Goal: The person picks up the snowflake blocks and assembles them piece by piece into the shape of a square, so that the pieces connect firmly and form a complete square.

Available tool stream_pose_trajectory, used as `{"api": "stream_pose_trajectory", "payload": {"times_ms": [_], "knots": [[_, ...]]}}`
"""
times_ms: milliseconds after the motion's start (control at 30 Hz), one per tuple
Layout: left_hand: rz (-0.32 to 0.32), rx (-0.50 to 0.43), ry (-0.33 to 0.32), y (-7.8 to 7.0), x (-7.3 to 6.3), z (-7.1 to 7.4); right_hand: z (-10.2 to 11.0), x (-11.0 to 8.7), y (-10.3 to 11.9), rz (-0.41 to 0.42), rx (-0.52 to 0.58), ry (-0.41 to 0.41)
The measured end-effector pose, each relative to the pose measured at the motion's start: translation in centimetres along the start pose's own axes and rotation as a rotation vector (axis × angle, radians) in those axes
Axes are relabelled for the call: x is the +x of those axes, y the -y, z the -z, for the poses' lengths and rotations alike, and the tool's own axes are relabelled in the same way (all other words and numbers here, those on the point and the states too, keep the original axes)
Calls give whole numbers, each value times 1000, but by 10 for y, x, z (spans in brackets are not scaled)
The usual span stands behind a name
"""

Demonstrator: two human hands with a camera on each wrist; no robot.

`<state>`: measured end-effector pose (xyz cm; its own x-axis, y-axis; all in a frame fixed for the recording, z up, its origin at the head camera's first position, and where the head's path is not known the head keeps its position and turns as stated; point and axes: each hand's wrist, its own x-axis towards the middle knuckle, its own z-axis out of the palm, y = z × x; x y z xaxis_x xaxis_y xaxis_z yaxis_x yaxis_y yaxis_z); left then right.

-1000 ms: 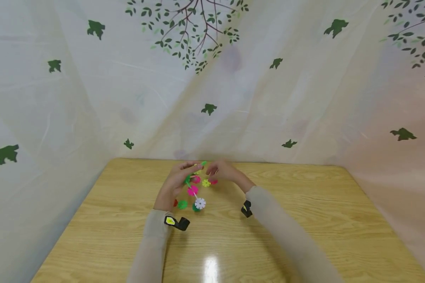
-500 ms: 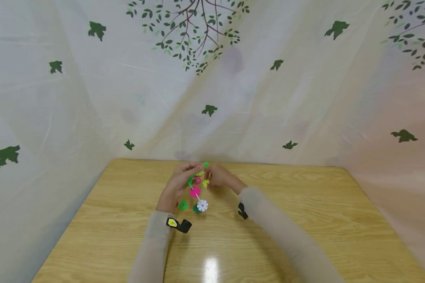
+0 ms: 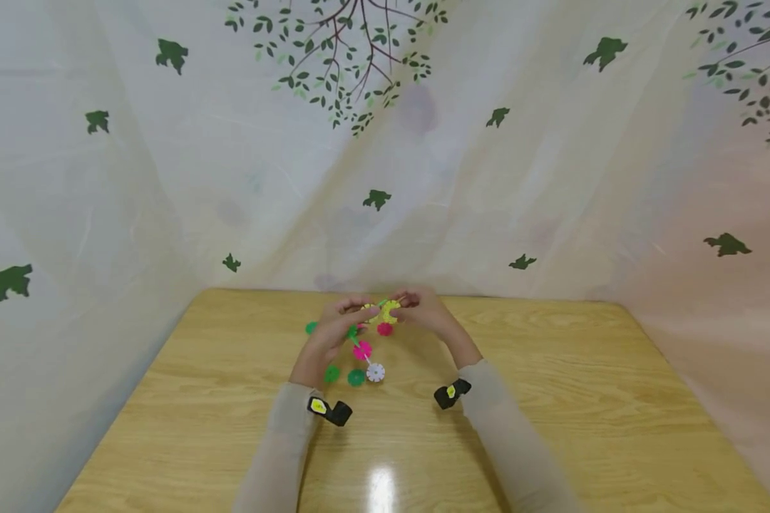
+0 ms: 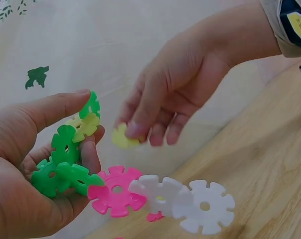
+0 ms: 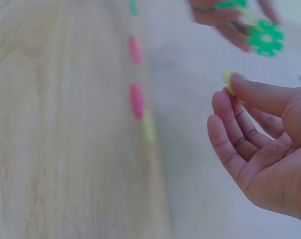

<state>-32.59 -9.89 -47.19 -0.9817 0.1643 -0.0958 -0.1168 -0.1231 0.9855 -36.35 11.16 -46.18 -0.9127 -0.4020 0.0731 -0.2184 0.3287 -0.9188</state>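
My left hand [image 3: 324,335] holds a chain of interlocking plastic flower discs. In the left wrist view its green discs [image 4: 65,144] sit among the fingers, with a yellow disc [image 4: 84,127] and another green disc [image 4: 92,104] by the thumb tip. The lower end hangs out of the hand: a pink disc [image 4: 117,191], then two white discs [image 4: 204,206]. My right hand [image 3: 426,313] pinches a single yellow disc [image 4: 121,137] between thumb and fingertips. That disc is a short gap from the upper end of the chain.
Loose discs lie on the wooden table [image 3: 552,399]: a pink disc [image 3: 385,328] below the hands, a green disc [image 3: 331,373], a darker green disc [image 3: 356,377] and another green disc [image 3: 311,328] left of my left hand. A printed cloth [image 3: 282,178] hangs behind the table.
My right hand has risen from the tabletop, where it was among the loose discs, and now pinches a yellow disc near the chain. My left hand has shifted slightly right with the chain.
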Motion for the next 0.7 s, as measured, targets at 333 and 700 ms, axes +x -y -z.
{"api": "stream_pose_trajectory", "payload": {"times_ms": [333,700], "knots": [[7,20,8,3,2,-8,15,-15,6,66,215,-102],[25,35,4,7,1,-13,10,-21,6,72,213,-131]]}}
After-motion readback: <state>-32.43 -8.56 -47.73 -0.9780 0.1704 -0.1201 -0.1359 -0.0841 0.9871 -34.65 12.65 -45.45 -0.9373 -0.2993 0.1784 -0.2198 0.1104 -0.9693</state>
